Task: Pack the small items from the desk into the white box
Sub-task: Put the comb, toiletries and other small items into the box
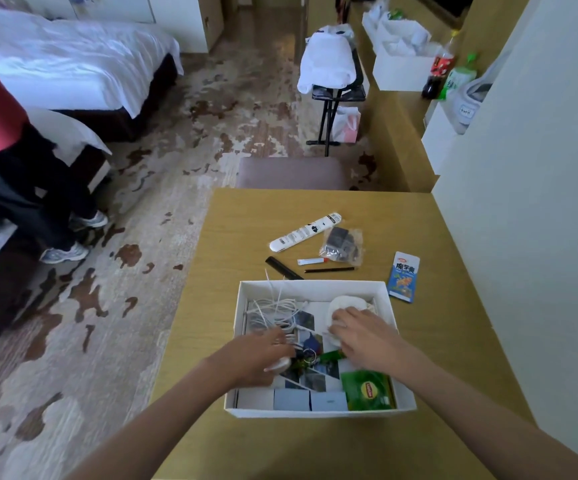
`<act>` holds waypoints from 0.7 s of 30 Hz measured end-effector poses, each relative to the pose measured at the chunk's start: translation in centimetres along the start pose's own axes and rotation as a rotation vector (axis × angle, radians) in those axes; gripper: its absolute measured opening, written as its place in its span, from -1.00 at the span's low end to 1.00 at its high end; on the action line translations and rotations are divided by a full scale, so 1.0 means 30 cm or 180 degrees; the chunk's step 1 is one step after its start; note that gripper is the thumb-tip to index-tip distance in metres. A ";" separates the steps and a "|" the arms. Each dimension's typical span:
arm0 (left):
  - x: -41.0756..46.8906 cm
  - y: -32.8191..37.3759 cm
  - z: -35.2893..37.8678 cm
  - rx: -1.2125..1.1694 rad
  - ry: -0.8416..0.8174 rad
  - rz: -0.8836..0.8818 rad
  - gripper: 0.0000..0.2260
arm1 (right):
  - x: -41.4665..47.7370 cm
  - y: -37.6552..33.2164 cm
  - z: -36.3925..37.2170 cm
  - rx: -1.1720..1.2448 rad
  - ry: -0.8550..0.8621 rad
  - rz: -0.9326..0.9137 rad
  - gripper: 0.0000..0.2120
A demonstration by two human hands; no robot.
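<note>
— Where are the hands?

— Both are inside the open white cardboard box (318,413) at the near middle of the tan wooden desk (246,230). The right hand (360,336) lies palm down, fingers spread and flat, on a round white pouch-like bundle (344,304) in the box's far right corner. The left hand (258,356) is curled over a small white rounded object (277,365) beside a dark bunch of keys (303,355); whether it actually grips it I cannot tell.

— What else is in the box?

— A tangle of white cable (273,308) at the far left, a green tea packet with a yellow logo (369,389) at the near right, and small grey-blue boxes (310,400) along the near wall.

— And still on the desk?

— Beyond the box's far wall: a black comb (282,267), a thin black pencil (329,270), a small white tube with a red end (313,260), a clear plastic bag of dark items (343,245) and a white remote control (304,232). A blue snack packet (403,277) lies to the right of the box.
</note>
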State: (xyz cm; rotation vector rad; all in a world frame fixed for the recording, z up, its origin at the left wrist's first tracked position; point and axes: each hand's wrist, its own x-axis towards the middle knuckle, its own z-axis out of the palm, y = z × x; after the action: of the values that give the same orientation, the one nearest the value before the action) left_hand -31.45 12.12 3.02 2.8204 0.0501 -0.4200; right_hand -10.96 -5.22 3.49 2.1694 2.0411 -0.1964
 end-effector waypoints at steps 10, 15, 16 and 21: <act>0.009 0.000 0.022 0.0858 -0.0150 0.0148 -0.65 | 0.034 0.001 -0.002 0.0446 0.0447 0.0079 -0.74; -0.026 -0.013 0.026 0.0604 -0.0089 0.0005 -0.67 | 0.073 -0.007 -0.005 0.1194 0.0607 0.0188 -0.79; -0.037 -0.016 0.011 0.0364 -0.0007 -0.0089 -0.66 | 0.081 -0.003 -0.009 0.1358 0.0588 0.0229 -0.80; -0.059 -0.011 -0.151 -0.0802 0.1361 -0.0640 -0.78 | 0.098 0.067 -0.061 0.2346 0.0854 0.0585 -0.90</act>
State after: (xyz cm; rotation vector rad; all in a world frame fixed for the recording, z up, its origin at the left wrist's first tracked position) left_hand -31.90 13.76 7.59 2.6091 0.4445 0.1477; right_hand -8.79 -2.10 4.73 2.9297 2.1050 -0.7794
